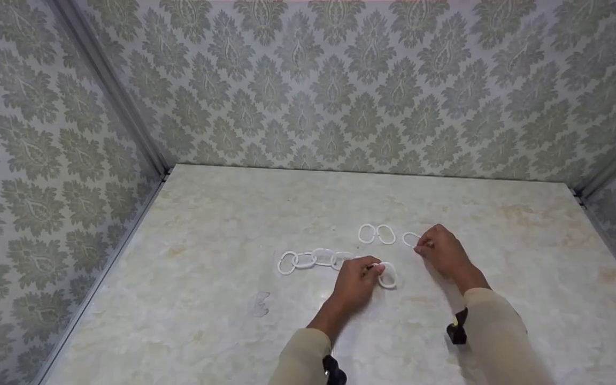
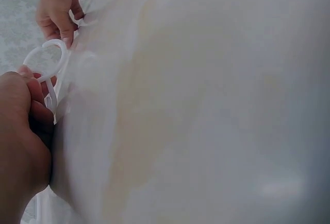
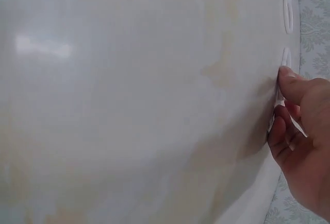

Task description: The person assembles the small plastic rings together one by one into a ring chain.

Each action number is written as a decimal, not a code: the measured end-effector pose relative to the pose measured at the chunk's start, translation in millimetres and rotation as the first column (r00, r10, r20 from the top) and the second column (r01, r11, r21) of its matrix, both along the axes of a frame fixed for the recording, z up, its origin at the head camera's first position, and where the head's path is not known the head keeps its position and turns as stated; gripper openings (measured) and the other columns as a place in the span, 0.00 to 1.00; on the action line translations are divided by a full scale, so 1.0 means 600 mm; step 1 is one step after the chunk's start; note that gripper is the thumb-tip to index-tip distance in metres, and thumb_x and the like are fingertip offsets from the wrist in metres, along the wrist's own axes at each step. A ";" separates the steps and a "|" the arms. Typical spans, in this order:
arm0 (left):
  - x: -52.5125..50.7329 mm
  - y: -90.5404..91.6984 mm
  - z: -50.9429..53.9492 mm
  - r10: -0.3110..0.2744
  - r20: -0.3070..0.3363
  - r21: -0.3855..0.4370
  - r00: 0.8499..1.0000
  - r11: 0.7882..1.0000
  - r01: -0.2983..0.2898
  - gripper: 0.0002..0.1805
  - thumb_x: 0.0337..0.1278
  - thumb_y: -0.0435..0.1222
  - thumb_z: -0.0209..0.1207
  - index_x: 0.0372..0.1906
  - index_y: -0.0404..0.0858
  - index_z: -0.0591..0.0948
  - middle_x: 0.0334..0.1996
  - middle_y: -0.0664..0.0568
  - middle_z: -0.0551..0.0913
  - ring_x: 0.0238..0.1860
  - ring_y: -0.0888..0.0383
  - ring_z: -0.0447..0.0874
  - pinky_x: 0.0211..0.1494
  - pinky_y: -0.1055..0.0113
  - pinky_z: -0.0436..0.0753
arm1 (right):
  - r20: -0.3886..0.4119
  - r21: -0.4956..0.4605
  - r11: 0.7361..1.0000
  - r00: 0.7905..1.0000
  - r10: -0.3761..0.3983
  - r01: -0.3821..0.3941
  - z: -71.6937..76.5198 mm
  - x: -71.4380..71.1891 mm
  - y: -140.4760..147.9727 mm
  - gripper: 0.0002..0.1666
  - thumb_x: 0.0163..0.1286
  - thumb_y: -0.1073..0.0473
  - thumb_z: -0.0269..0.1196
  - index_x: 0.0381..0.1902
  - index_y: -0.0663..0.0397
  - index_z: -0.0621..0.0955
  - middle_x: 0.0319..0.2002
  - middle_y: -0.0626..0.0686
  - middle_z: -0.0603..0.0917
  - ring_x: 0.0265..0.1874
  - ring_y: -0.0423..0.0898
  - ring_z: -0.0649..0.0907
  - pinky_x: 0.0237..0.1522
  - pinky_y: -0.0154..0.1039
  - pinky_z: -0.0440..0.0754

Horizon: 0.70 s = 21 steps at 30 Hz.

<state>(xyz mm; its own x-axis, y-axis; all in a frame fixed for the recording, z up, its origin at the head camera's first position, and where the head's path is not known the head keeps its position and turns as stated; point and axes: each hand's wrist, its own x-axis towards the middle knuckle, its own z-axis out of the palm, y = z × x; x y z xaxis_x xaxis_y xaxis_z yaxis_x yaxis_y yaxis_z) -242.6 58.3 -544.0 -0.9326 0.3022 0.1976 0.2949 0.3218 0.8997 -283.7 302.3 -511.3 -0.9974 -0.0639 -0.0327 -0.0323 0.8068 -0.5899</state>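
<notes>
A chain of white plastic links (image 1: pixel 297 267) lies across the table, its right part hidden by my left hand (image 1: pixel 356 283). That hand's thumb and fingers pinch the chain near its right end, where the last link (image 1: pixel 388 287) sticks out past the fingertips. In the left wrist view this end link (image 2: pixel 64 54) stands raised and shows a small gap at its top. Farther right, my right hand (image 1: pixel 444 254) pinches a single white link (image 1: pixel 405 235) at the tabletop; the fingers cover part of it.
Two more white links, a left one (image 1: pixel 360 233) and a right one (image 1: pixel 394 235), lie side by side behind the hands. A thin transparent scrap (image 1: pixel 261 303) rests left of my left hand. Patterned wall panels (image 1: pixel 297 107) stand along the table's back and sides.
</notes>
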 end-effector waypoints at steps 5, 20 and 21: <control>-0.001 0.000 0.000 0.005 -0.001 0.006 1.000 1.000 -0.005 0.10 0.69 0.40 0.60 0.40 0.39 0.88 0.32 0.52 0.89 0.29 0.70 0.73 0.41 0.74 0.75 | 0.053 0.006 1.000 0.999 0.009 -0.009 0.012 -0.004 -0.004 0.08 0.69 0.61 0.66 0.31 0.59 0.83 0.47 0.60 0.78 0.44 0.54 0.79 0.47 0.48 0.77; -0.003 0.004 0.001 0.030 0.039 0.022 0.999 0.999 -0.030 0.07 0.67 0.37 0.62 0.37 0.38 0.88 0.28 0.53 0.86 0.28 0.69 0.72 0.37 0.75 0.72 | 0.154 -0.334 0.942 0.988 0.030 0.024 0.002 0.009 -0.005 0.13 0.74 0.62 0.61 0.44 0.69 0.84 0.24 0.43 0.82 0.23 0.36 0.80 0.28 0.30 0.78; -0.003 0.004 0.001 0.032 0.032 0.021 0.999 0.999 -0.033 0.08 0.66 0.37 0.62 0.37 0.38 0.88 0.28 0.52 0.86 0.28 0.69 0.72 0.37 0.75 0.72 | 0.156 -0.387 0.922 0.987 0.042 0.022 0.000 0.011 -0.003 0.15 0.76 0.63 0.58 0.49 0.72 0.83 0.24 0.44 0.84 0.22 0.36 0.81 0.28 0.30 0.79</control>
